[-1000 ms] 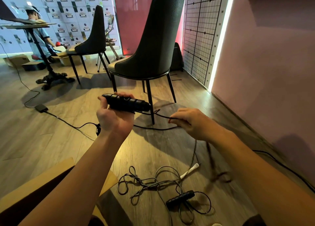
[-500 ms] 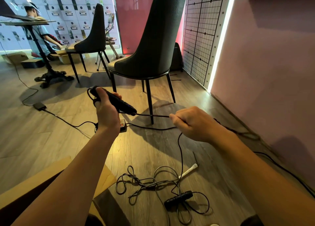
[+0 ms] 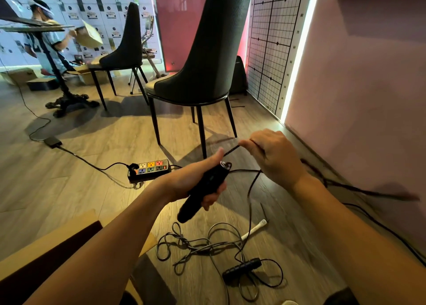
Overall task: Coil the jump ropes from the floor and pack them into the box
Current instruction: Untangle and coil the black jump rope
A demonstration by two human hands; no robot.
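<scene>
No rope is packed: left hand (image 3: 196, 185) grips a black handle (image 3: 202, 189), right hand (image 3: 274, 157) fingers pinch its cord (image 3: 230, 151) (coiling barely begun); tangle (image 3: 207, 242) and box (image 3: 69, 235) wait.

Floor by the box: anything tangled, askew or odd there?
Yes. Loose ropes lie knotted together in a heap on the floor, with a black handle and a white handle caught among the loops. The rope from the held handle trails down into it.

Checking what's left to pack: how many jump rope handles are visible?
3: a black handle in the left hand, another black handle on the floor, a white handle beside the tangle. Others may be hidden.
</scene>
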